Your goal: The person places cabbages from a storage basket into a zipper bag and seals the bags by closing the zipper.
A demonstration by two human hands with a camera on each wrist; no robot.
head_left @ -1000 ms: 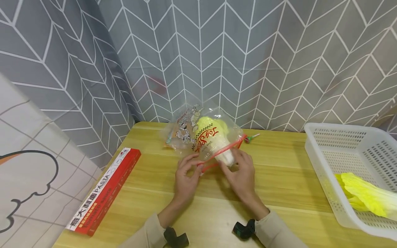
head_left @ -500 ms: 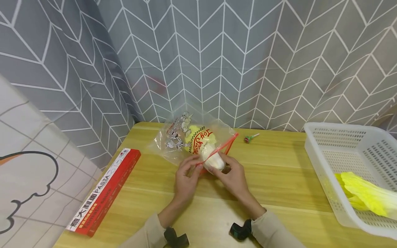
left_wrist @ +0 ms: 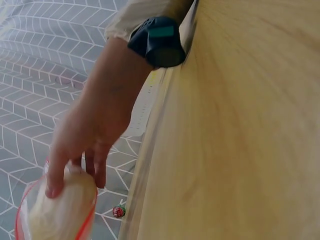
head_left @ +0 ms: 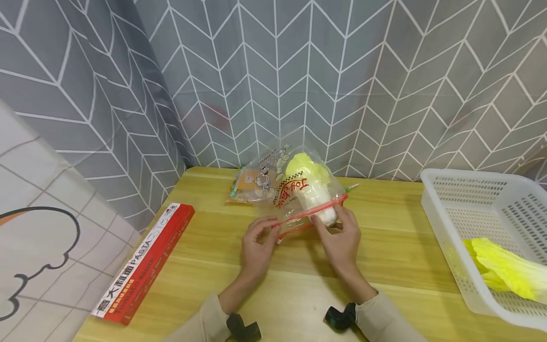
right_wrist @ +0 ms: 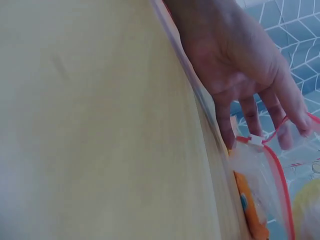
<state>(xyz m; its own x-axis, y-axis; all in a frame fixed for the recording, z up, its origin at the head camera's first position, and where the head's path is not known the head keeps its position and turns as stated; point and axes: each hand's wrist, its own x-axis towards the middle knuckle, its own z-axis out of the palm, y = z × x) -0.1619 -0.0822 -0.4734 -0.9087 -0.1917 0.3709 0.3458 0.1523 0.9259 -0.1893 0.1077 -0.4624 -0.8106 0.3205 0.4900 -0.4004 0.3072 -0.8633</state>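
A clear zip bag (head_left: 271, 192) with a red zip edge and printed figures is held over the table, mouth toward me. Inside it lies a Chinese cabbage (head_left: 328, 216), yellow leaves away from me and white stalk at the mouth. My left hand (head_left: 258, 244) pinches the bag's left corner between thumb and fingers. A white slider (right_wrist: 255, 140) shows near those fingers in the right wrist view. My right hand (head_left: 342, 240) grips the stalk end at the right of the mouth, thumb on the near side. In the left wrist view the hand's fingers straddle the cabbage (left_wrist: 70, 207).
Behind the bag lie an orange packet (head_left: 245, 180), partly covered, and a lollipop (head_left: 352, 187). A red pasta box (head_left: 147, 263) lies along the table's left edge. A white basket (head_left: 444, 232) with another cabbage piece (head_left: 508, 268) stands at the right. A grey patterned curtain (head_left: 363, 85) hangs behind.
The right hand, with the bag and cabbage, shifted left and toward me, then back right and away. The packet now shows more, the lollipop less. The left hand stayed nearly in place.
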